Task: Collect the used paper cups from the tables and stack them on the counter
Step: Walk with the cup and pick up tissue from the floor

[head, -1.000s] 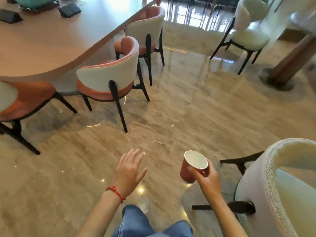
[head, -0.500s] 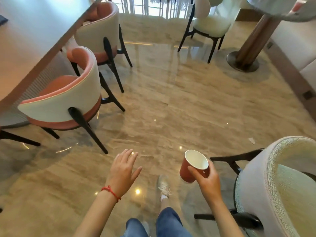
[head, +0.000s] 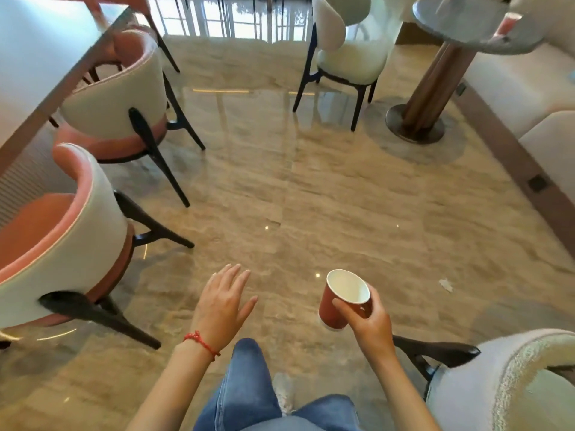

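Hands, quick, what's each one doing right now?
Left hand: open, fingers spread, holding nothing.
Right hand: closed around a red paper cup, tilted, white inside, looks empty.

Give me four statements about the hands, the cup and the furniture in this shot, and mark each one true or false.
1. The right hand holds a red paper cup. True.
2. The left hand also grips a cup. False: it is open and empty, fingers spread.
3. The held cup has a lid on it. False: its mouth is open, showing a white inside.
4. A round table on a pedestal stands at the upper right. True.
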Demonstrator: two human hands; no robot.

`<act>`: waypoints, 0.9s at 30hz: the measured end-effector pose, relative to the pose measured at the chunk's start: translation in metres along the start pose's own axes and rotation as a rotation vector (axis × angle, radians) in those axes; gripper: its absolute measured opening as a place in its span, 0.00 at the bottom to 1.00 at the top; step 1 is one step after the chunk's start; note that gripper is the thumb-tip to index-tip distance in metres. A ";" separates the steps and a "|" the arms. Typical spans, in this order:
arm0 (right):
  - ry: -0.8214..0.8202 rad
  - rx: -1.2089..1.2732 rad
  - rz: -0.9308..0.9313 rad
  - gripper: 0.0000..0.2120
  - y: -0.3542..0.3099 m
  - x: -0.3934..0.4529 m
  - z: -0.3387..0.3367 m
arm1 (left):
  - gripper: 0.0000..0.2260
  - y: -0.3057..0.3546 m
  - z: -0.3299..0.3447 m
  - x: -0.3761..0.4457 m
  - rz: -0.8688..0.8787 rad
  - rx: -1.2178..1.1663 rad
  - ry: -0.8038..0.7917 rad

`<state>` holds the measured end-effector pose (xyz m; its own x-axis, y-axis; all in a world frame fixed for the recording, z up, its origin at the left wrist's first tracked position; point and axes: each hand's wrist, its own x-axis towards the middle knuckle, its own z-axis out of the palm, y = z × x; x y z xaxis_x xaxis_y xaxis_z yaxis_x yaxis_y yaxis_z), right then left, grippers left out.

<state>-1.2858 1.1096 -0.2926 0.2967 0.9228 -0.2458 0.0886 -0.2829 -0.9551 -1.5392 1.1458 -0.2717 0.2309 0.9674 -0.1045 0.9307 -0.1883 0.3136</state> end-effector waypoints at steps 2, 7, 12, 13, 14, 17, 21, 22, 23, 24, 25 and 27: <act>0.026 0.014 0.003 0.22 -0.006 0.027 0.001 | 0.36 0.000 -0.003 0.031 0.018 0.001 -0.014; 0.100 0.027 0.025 0.21 -0.017 0.102 0.010 | 0.36 -0.007 -0.005 0.124 0.081 -0.011 -0.023; 0.192 0.056 0.029 0.20 -0.034 0.182 0.025 | 0.36 -0.018 -0.018 0.228 0.149 -0.002 -0.053; 0.207 0.058 0.030 0.20 -0.040 0.198 0.028 | 0.36 -0.019 -0.022 0.248 0.162 0.000 -0.055; 0.221 0.060 0.034 0.20 -0.045 0.212 0.031 | 0.36 -0.021 -0.026 0.267 0.174 0.002 -0.057; 0.267 0.069 0.037 0.20 -0.058 0.254 0.038 | 0.35 -0.024 -0.035 0.321 0.210 0.001 -0.076; 0.323 0.093 0.049 0.21 -0.070 0.296 0.041 | 0.35 -0.019 -0.043 0.384 0.282 0.032 -0.124; 0.330 0.094 0.055 0.22 -0.072 0.303 0.041 | 0.35 -0.016 -0.044 0.397 0.297 0.036 -0.132; 0.337 0.095 0.062 0.22 -0.073 0.311 0.041 | 0.35 -0.013 -0.044 0.408 0.309 0.034 -0.136; 0.347 0.098 0.067 0.23 -0.075 0.318 0.040 | 0.34 -0.009 -0.043 0.419 0.317 0.028 -0.144; 0.362 0.101 0.072 0.23 -0.075 0.326 0.038 | 0.34 -0.005 -0.043 0.430 0.324 0.024 -0.156; 0.392 0.103 0.079 0.22 -0.075 0.341 0.032 | 0.35 0.004 -0.040 0.450 0.336 0.021 -0.178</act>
<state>-1.2218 1.4539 -0.3100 0.6404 0.7239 -0.2565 -0.0390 -0.3029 -0.9522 -1.4426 1.5870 -0.2797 0.5683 0.8068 -0.1615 0.7996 -0.4954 0.3394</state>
